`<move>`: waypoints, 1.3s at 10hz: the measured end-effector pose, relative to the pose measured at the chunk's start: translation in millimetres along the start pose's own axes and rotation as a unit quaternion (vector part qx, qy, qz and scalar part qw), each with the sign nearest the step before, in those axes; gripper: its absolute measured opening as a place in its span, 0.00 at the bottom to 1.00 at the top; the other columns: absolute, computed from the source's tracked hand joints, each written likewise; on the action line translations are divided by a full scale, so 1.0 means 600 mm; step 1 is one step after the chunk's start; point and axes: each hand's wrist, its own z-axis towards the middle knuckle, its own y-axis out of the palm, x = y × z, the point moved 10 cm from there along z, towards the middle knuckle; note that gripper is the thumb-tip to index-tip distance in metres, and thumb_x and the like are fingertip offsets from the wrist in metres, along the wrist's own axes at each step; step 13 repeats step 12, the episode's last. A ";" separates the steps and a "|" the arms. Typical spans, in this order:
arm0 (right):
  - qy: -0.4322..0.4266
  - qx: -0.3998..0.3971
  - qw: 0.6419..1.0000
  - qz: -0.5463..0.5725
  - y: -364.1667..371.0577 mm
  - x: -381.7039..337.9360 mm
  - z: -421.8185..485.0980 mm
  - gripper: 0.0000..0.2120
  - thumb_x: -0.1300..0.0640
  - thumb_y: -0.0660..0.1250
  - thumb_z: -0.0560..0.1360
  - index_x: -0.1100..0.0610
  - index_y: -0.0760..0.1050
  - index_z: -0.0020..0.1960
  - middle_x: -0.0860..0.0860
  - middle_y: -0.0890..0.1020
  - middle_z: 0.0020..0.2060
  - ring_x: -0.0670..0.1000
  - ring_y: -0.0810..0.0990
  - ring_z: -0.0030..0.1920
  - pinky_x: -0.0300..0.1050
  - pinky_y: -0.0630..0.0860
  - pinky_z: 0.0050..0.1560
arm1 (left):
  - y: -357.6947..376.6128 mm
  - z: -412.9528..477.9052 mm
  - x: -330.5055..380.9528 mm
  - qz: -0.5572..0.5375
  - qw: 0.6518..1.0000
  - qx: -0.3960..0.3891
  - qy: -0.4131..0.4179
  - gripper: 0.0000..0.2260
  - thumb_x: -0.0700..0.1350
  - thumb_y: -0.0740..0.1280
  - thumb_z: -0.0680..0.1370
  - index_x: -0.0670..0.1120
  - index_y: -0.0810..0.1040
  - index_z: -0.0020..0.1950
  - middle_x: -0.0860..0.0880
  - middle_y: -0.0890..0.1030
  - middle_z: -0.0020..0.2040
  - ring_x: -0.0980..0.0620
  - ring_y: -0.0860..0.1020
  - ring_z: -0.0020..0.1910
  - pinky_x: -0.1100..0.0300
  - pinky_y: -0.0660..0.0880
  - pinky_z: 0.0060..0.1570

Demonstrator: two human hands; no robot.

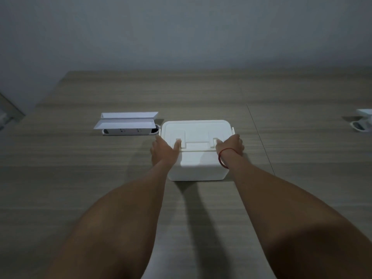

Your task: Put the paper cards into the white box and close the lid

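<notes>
The white box (196,165) stands in the middle of the wooden table with its lid (196,130) lying flat on top. My left hand (164,150) rests against the box's left side, thumb on the lid's left front clip. My right hand (231,147), with a red cord round the wrist, is on the right side, thumb on the right front clip. Two folded white paper cards (128,117) lie side by side to the left of the box, on top of a white power strip (128,131).
The wooden table (281,148) runs wide on all sides, with a seam line to the right of the box. A white object (362,122) sits at the far right edge. A grey wall stands behind the table.
</notes>
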 end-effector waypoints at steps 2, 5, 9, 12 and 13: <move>-0.015 -0.005 1.000 0.007 0.034 -0.063 0.066 0.29 0.52 0.69 0.75 0.62 0.63 0.69 0.58 0.69 0.70 0.59 0.65 0.72 0.55 0.66 0.68 | 0.009 0.084 0.027 0.009 1.000 0.006 -0.007 0.36 0.61 0.64 0.75 0.39 0.59 0.74 0.38 0.68 0.71 0.38 0.66 0.71 0.46 0.66 0.66; -0.021 -0.017 1.000 -0.009 0.045 -0.085 0.087 0.28 0.52 0.66 0.76 0.62 0.62 0.71 0.58 0.68 0.71 0.59 0.66 0.72 0.55 0.66 0.69 | 0.017 0.106 0.044 0.031 0.999 -0.010 -0.029 0.40 0.61 0.61 0.77 0.39 0.50 0.79 0.39 0.63 0.75 0.38 0.62 0.75 0.42 0.65 0.68; -0.134 -0.074 0.987 -0.054 -0.011 -0.013 -0.072 0.20 0.55 0.62 0.77 0.64 0.68 0.66 0.63 0.75 0.65 0.62 0.74 0.66 0.50 0.72 0.63 | -0.030 -0.062 -0.011 -0.016 0.998 -0.031 0.058 0.24 0.53 0.63 0.77 0.39 0.70 0.67 0.40 0.76 0.64 0.40 0.75 0.64 0.50 0.73 0.59; -0.187 -0.178 0.939 -0.227 0.110 0.176 -0.173 0.26 0.52 0.53 0.80 0.55 0.56 0.77 0.53 0.57 0.78 0.55 0.58 0.77 0.52 0.58 0.76 | 0.091 -0.174 -0.146 0.118 0.980 -0.145 0.067 0.25 0.52 0.57 0.81 0.45 0.61 0.77 0.42 0.63 0.77 0.43 0.62 0.76 0.51 0.60 0.73; -0.187 -0.178 0.939 -0.227 0.110 0.176 -0.173 0.26 0.52 0.53 0.80 0.55 0.56 0.77 0.53 0.57 0.78 0.55 0.58 0.77 0.52 0.58 0.76 | 0.091 -0.174 -0.146 0.118 0.980 -0.145 0.067 0.25 0.52 0.57 0.81 0.45 0.61 0.77 0.42 0.63 0.77 0.43 0.62 0.76 0.51 0.60 0.73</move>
